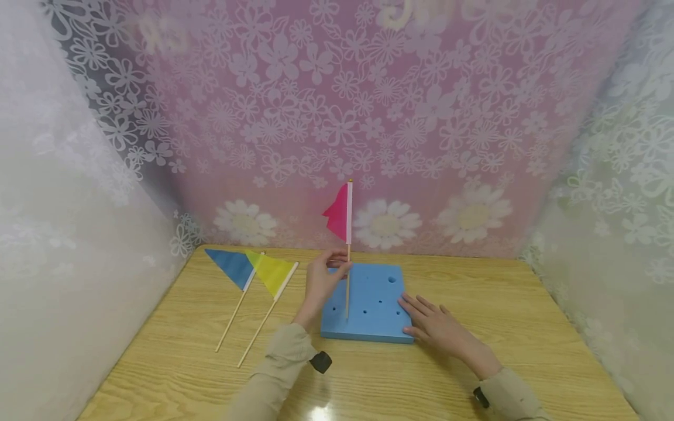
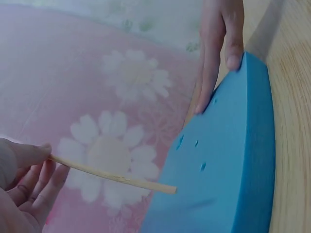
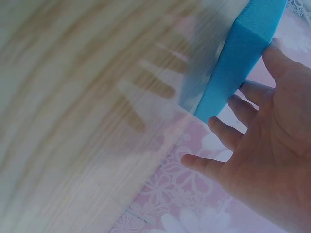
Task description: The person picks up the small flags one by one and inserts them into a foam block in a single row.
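My left hand [image 1: 323, 283] pinches the wooden stick of a pink pennant flag [image 1: 339, 216] between thumb and fingers. The flag stands upright over a blue foam block [image 1: 363, 327] that has several holes in its top. In the left wrist view, the bare lower end of the stick [image 2: 160, 187] hangs just above the block's face, apart from the holes. My right hand [image 1: 439, 327] lies along the block's right edge with its fingers extended. Seen from the right wrist, the fingertips [image 3: 221, 127] rest at the block's side.
A blue flag [image 1: 231, 270] and a yellow flag [image 1: 271, 272] on wooden sticks lie on the wood-grain table [image 1: 174, 362], left of the block, their cloths overlapping. A pink flowered backdrop [image 1: 295, 117] rises behind the table's far edge, with pale curtains on both sides.
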`<act>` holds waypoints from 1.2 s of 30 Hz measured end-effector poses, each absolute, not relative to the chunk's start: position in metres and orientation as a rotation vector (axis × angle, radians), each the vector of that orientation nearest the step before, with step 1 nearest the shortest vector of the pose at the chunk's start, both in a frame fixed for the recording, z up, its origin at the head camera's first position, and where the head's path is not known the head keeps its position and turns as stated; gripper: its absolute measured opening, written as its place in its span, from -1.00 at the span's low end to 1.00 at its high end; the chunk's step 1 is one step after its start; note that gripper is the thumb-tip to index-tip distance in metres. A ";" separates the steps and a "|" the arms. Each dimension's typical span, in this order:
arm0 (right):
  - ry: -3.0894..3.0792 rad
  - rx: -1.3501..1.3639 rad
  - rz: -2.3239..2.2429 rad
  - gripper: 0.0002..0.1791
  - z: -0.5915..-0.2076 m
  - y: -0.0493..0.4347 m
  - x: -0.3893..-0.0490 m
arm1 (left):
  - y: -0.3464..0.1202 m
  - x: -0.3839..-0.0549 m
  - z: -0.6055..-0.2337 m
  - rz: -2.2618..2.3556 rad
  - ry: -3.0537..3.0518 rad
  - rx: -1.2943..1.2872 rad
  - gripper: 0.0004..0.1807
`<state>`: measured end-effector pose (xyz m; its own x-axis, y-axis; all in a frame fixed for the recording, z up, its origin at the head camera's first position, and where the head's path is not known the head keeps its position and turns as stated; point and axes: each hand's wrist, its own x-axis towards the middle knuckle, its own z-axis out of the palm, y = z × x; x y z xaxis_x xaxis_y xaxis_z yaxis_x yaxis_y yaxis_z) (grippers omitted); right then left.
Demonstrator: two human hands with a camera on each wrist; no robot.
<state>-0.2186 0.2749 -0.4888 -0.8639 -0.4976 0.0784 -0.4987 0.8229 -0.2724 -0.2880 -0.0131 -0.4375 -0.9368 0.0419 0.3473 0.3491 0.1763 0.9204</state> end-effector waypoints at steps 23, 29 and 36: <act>-2.987 0.800 0.427 -0.27 -0.492 0.277 -0.219 | 0.084 -0.287 -0.448 -1.857 -1.983 -0.660 -0.77; -3.000 0.799 0.412 -0.26 -0.494 0.276 -0.220 | 0.091 -0.285 -0.458 -1.879 -1.972 -0.627 -0.76; -2.985 0.805 0.400 -0.27 -0.492 0.276 -0.219 | 0.093 -0.284 -0.465 -1.850 -2.034 -0.606 -0.77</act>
<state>-0.2194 0.2764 -0.4924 -0.8665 -0.4912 0.0892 -0.4973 0.8338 -0.2395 -0.2843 0.0927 -0.4646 -0.8570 0.0922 0.5070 0.5135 0.0690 0.8553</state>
